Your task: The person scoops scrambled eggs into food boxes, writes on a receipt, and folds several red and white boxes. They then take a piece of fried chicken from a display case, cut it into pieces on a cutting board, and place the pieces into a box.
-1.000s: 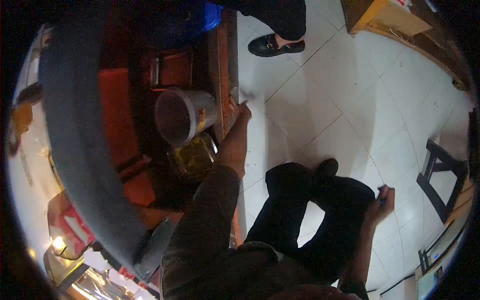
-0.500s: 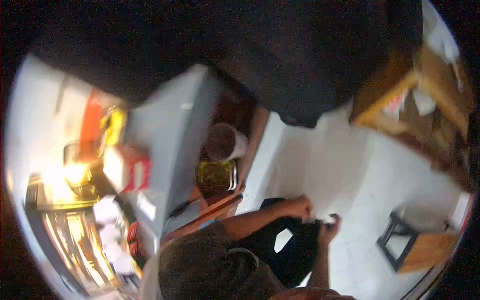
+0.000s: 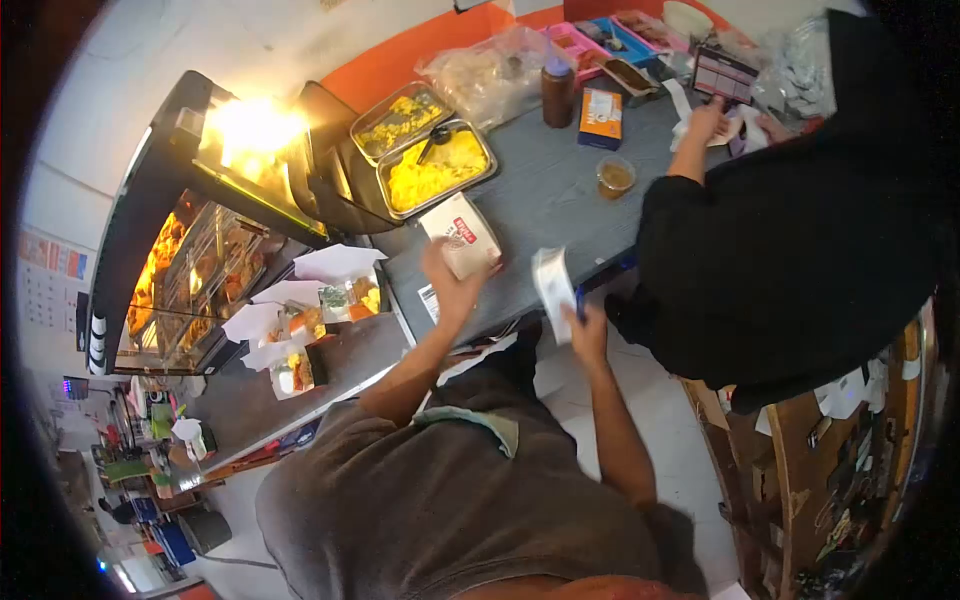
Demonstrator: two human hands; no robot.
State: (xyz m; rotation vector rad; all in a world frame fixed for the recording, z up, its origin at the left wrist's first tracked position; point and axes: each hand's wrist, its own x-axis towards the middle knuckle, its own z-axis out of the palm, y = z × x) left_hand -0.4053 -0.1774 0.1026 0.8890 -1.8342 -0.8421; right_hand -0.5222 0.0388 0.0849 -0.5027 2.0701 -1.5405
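Note:
My left hand grips a small cream-coloured takeaway box with red print, at the front edge of the grey counter. In my right hand are a narrow stack of white paper slips and a blue object, perhaps a pen. The slips are held just off the counter's edge, apart from the box. A white printed slip lies beside my left wrist. Behind the box sits a metal tray of yellow food with a black utensil in it.
Several open food boxes stand on the left counter, by a lit warming cabinet. A sauce bottle, an orange-and-blue box and a lidded cup are further back. A person in black works at right.
The view has swung from the floor to the counter. My hands were close together low down; now they are apart, the left on the takeaway box and the right holding the paper slips.

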